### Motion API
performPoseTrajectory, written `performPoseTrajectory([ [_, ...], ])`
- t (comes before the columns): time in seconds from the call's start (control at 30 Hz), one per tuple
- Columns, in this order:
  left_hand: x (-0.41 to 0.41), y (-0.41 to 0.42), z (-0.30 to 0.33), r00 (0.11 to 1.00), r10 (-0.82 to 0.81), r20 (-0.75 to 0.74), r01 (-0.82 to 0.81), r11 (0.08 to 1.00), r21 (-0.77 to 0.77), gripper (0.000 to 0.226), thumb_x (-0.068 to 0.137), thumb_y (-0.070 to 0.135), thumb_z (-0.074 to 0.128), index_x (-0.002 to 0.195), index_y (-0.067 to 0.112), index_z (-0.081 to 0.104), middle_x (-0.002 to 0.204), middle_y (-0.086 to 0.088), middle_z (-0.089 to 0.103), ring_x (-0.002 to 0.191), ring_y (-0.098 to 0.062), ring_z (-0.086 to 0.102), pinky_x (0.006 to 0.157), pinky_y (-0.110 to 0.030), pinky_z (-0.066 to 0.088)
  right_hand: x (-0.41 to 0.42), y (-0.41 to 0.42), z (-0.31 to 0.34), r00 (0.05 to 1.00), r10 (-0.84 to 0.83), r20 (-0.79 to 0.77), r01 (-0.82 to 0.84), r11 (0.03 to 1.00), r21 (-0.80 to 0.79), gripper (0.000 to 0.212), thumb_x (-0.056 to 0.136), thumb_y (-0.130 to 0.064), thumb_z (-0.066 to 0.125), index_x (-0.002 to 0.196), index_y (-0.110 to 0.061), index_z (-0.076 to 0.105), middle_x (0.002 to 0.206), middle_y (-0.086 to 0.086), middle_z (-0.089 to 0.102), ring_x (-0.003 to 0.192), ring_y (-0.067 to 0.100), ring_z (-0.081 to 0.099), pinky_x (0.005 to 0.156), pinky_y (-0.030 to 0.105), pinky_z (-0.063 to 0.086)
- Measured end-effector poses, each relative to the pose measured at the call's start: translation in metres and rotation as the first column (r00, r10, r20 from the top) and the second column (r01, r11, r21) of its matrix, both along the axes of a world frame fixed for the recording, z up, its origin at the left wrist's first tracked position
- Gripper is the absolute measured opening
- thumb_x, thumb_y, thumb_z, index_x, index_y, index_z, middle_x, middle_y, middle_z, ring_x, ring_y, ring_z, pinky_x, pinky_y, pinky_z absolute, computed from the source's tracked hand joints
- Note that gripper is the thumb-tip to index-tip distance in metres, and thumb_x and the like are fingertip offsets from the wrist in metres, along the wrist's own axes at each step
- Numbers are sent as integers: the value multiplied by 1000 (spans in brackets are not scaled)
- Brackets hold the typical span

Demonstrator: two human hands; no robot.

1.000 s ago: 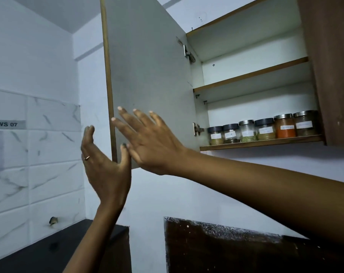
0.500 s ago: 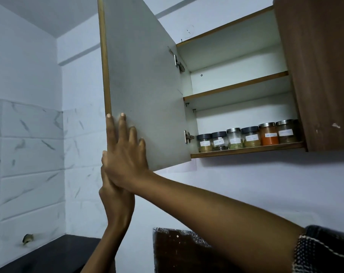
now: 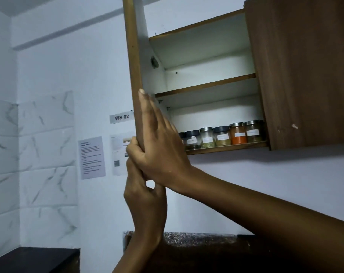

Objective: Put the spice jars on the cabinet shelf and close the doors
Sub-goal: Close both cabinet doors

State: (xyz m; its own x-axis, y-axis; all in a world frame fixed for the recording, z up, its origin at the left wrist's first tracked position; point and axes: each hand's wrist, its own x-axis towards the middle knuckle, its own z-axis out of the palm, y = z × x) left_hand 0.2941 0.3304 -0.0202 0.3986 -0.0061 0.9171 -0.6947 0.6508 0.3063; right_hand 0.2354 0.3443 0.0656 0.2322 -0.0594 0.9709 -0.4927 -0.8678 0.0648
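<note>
A black counter sat low on the left, under a tiled wall with papers and a tag. The left hand held the left door at its bottom edge. The right hand lay flat on it, fingers straight. Jars stood in a row on the low shelf; the hand hid the leftmost. The right door was closed, cut off.
</note>
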Motion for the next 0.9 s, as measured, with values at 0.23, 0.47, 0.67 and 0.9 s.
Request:
performPoseTrajectory([
  [0.23, -79, -40, -2, 980, -100, 175, 94, 995, 42, 55, 78, -11, 65, 130, -7, 46, 125, -21, 57, 108, -40, 57, 84, -44, 51, -82, -29, -6, 994, 7, 113, -13, 999, 52, 78, 83, -12, 48, 150, -12, 8, 158, -1, 16, 143, 7, 19, 115, 32, 15],
  [0.47, -152, -94, 8, 927, -55, 372, 77, 996, -45, 70, 84, -3, 64, 142, 13, 28, 150, -7, 35, 142, -24, 27, 114, -37, 33, -166, -80, -17, 968, 17, 249, -54, 988, 142, 58, 92, -14, 36, 148, -17, 20, 152, -1, 31, 136, 5, 30, 115, 34, 27],
  [0.67, -200, -151, 9, 876, 69, 478, -83, 997, 9, 62, 80, -10, 65, 138, 2, 45, 146, -12, 44, 137, -33, 36, 103, -58, 41, -229, -133, -20, 951, -44, 305, -26, 975, 221, 53, 97, -5, 43, 146, -18, 26, 133, 6, 42, 113, 4, 45, 93, 7, 41],
  [0.9, -227, -197, 7, 839, 92, 536, -146, 987, 60, 87, 72, 9, 78, 143, 12, 28, 150, -8, 36, 141, -30, 28, 111, -52, 26, -261, -182, -23, 951, -258, 171, 226, 956, 186, 55, 98, -23, 37, 148, -23, 16, 142, 5, 40, 125, 16, 43, 109, 36, 28],
])
